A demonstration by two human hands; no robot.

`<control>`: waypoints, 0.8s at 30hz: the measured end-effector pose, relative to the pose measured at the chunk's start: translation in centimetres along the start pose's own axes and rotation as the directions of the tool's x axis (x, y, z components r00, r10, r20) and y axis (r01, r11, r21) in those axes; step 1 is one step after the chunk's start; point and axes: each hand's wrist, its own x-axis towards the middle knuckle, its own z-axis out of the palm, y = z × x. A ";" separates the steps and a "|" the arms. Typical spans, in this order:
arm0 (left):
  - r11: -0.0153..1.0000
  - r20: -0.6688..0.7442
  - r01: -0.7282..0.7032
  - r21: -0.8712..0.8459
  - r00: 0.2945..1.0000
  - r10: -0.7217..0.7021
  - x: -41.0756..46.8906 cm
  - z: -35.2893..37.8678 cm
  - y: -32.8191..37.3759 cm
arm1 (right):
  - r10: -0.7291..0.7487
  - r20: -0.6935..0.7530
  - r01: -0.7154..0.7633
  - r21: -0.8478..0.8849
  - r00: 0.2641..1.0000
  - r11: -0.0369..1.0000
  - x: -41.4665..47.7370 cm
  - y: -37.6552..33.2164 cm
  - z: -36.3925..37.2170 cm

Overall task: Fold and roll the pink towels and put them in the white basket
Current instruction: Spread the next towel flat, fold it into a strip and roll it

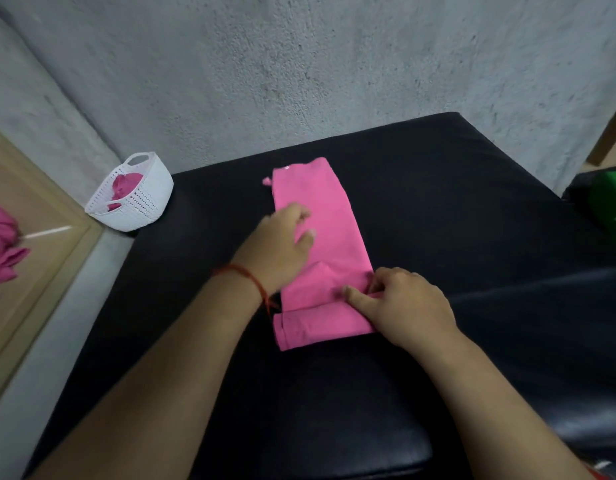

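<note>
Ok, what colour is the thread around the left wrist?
The wrist thread is red; the head view shows it best.

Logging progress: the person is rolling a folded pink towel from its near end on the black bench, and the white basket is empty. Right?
Not empty: the head view shows pink cloth inside the white basket. The rest holds: left hand and right hand work the folded pink towel, rolled at its near end, on the black bench.

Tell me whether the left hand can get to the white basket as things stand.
Probably yes. The left hand rests open on the towel, holding nothing, and only bare black cushion lies between it and the basket at the far left corner. It would need to stretch out leftward.
</note>
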 end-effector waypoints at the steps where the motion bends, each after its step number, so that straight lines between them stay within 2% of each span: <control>1: 1.000 0.039 -0.002 -0.026 0.999 0.003 -1.6 1.0 -0.1 | 0.002 0.000 -0.002 -0.002 1.000 1.000 0.0 0.0 0.0; 5: 0.992 0.095 0.022 -0.126 0.995 -0.010 -7.9 3.6 0.4 | 0.004 -0.012 -0.004 0.000 1.000 1.000 0.0 0.0 -0.1; 10: 0.989 -0.023 0.018 -0.146 0.999 -0.022 -12.8 4.3 0.1 | 0.010 -0.014 -0.010 0.034 1.000 0.999 0.0 -0.1 -0.1; 16: 0.985 0.071 -0.093 -0.144 0.992 0.103 -12.6 3.5 -1.9 | 0.057 -0.025 -0.056 0.066 0.998 0.996 -0.1 -0.2 0.0; 20: 0.981 0.054 -0.117 -0.153 0.990 0.127 -11.5 3.3 -2.7 | 0.070 -0.086 -0.062 0.094 0.994 0.994 0.1 -0.3 0.0; 22: 0.983 0.057 -0.116 -0.143 0.991 0.125 -11.1 3.2 -2.9 | 0.029 -0.146 -0.009 0.133 0.989 0.991 0.1 -0.4 0.2; 24: 0.982 0.060 -0.095 -0.160 0.993 0.106 -11.0 3.2 -3.1 | -0.070 -0.244 0.110 0.153 0.967 0.982 0.0 -0.5 0.7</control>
